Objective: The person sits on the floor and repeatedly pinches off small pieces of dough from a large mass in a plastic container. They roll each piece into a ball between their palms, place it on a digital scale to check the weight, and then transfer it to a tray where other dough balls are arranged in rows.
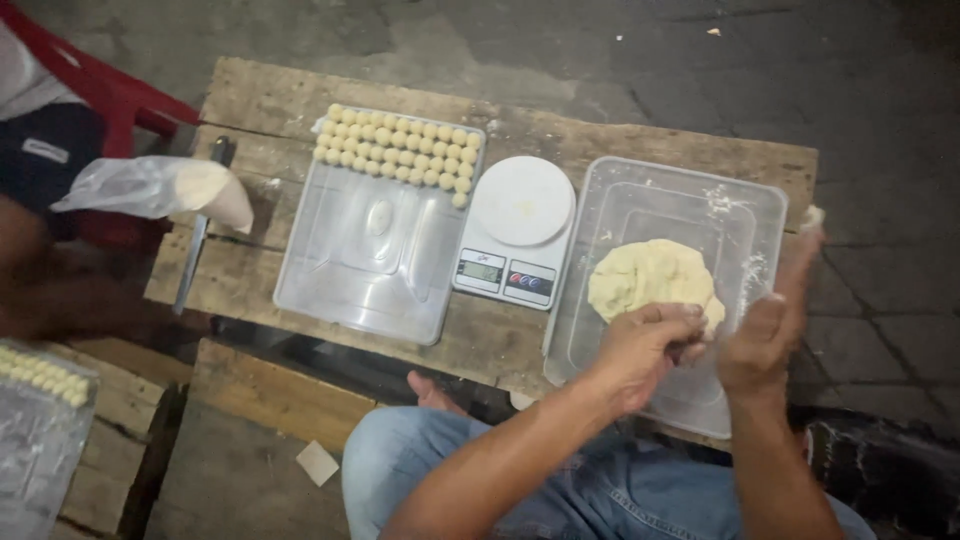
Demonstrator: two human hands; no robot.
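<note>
Looking down from the head camera, the left hand [648,350] is curled into a loose fist with its fingers pinching the near edge of a pale yellow dough lump [652,278]. That lump sits in a clear plastic tub [735,215] at the right end of a rough wooden table [270,95]. The right hand [772,325] stands on edge just beside the left, fingers stretched out flat with nothing gripped and a speck of dough stuck at the fingertip; the two hands are close but whether they touch is unclear. Left of the tub is a white kitchen scale [518,232], and beyond it a clear tray [365,260] bearing rows of small dough balls [400,150] along its far edge. Another person's arm [60,285] shows at the far left, near a plastic bag [150,187] and a knife [198,235].
</note>
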